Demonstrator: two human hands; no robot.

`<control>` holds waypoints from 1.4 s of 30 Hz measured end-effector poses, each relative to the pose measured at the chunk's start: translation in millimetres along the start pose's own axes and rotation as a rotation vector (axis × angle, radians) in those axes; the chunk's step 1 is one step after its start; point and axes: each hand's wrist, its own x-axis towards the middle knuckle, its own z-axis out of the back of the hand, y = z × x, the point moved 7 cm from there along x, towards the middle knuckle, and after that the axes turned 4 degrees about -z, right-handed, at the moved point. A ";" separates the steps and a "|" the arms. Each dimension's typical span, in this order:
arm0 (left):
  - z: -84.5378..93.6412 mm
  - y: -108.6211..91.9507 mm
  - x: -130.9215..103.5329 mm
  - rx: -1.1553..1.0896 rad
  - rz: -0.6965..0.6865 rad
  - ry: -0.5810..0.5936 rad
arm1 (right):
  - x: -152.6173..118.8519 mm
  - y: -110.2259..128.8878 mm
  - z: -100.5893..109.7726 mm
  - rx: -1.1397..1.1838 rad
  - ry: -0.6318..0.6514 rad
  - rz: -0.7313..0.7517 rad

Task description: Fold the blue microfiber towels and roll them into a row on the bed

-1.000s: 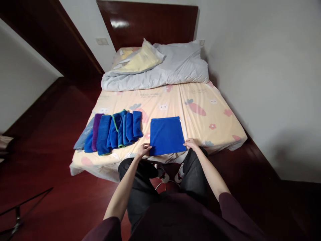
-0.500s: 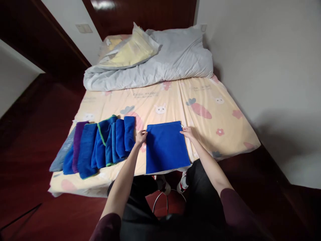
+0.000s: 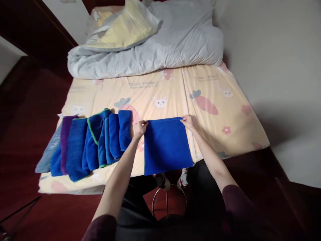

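Note:
A blue towel (image 3: 167,147) lies flat as a near-square on the bed in front of me, its near edge at the mattress edge. My left hand (image 3: 141,128) is closed, pinching the towel's far left corner. At the far right corner, my right hand (image 3: 187,122) pinches the cloth between thumb and fingers. Left of my left hand, several folded towels lie side by side in an overlapping row: blue ones (image 3: 124,130), a green-edged blue one (image 3: 96,125), a purple one (image 3: 66,144) and a grey-blue one (image 3: 50,147) at the far end.
The bed (image 3: 160,88) has a peach sheet printed with carrots and rabbits. A bunched grey-white quilt (image 3: 185,36) and a yellow cloth (image 3: 125,33) lie at its far end. Below are a metal stool (image 3: 167,201) and my feet; a wall (image 3: 273,67) stands right.
Both hands have shifted up to the towel's far corners, and the fold along its far edge looks straighter. The view has tilted down and come closer to the bed.

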 end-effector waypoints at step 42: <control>-31.2 -67.4 -17.1 0.235 -0.417 -0.026 | -53.7 76.8 -68.8 -0.692 0.050 0.532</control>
